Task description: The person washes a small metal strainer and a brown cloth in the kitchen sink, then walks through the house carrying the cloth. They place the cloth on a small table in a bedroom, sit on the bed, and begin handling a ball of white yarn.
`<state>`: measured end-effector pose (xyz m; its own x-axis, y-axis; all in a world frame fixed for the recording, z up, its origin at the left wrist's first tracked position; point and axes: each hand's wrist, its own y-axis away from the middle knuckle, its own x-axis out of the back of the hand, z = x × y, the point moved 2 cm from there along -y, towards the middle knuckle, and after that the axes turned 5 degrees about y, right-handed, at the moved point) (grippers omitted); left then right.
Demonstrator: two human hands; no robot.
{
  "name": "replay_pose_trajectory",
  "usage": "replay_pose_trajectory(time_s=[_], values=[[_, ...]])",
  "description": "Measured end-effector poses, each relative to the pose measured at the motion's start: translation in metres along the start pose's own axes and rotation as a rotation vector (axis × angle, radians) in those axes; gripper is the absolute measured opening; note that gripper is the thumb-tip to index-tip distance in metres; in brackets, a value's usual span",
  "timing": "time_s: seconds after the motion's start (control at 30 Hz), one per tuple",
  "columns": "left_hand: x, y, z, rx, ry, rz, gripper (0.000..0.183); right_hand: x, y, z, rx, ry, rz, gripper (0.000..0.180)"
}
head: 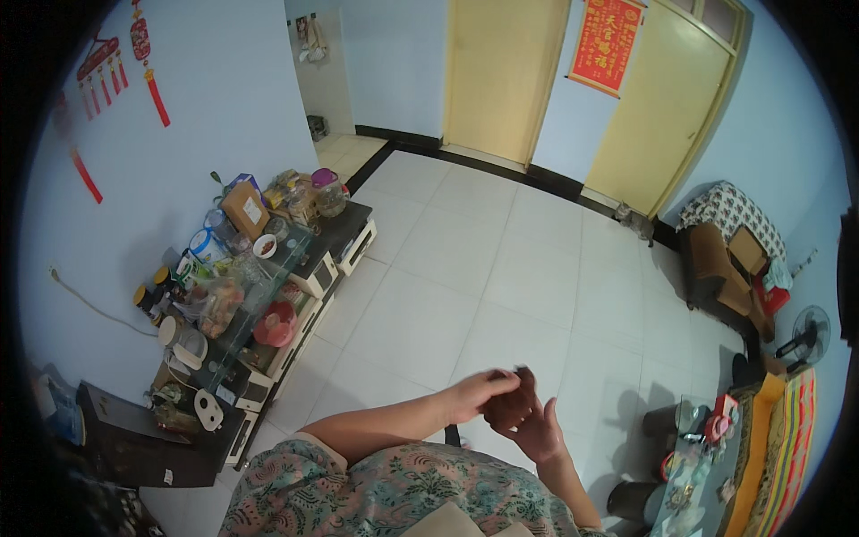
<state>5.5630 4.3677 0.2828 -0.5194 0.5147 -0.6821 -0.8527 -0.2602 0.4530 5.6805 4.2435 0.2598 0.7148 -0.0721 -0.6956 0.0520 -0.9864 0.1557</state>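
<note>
My left hand [478, 397] reaches in from the left, its thumb bent over a dark reddish-brown patch [513, 405] between the two hands. From below right comes my right hand [542, 433], palm turned inward and thumb standing apart. The hands meet in front of my patterned shirt [416, 480], above the floor. Whether the brown patch is a held item or fingers in shadow cannot be made out. A tiny dark tip shows at its upper end.
At left stands a TV cabinet [315, 268] crowded with jars, bags, a white bowl [265, 246] and a pink basin [275, 323]. White floor tiles [429, 282] stretch ahead. A cat [634, 223] is near the far door. A glass table [684, 463] and stools [634, 500] stand at right.
</note>
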Motion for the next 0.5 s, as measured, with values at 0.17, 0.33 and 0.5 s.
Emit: replay_pose_trajectory(time_s=[0.17, 0.33, 0.5], values=[[0.000, -0.069, 0.052, 0.080, -0.057, -0.063, 0.032, 0.041, -0.094, -0.054, -0.157, -0.166, 0.089, 0.056], [0.070, -0.140, 0.125, 0.090, -0.118, -0.097, 0.036, 0.096, -0.202, -0.070, -0.152, -0.108, 0.235, 0.048], [0.128, -0.205, 0.222, -0.074, -0.412, -0.059, 0.043, 0.116, -0.311, -0.134, 0.128, 0.124, 0.331, 0.047]])
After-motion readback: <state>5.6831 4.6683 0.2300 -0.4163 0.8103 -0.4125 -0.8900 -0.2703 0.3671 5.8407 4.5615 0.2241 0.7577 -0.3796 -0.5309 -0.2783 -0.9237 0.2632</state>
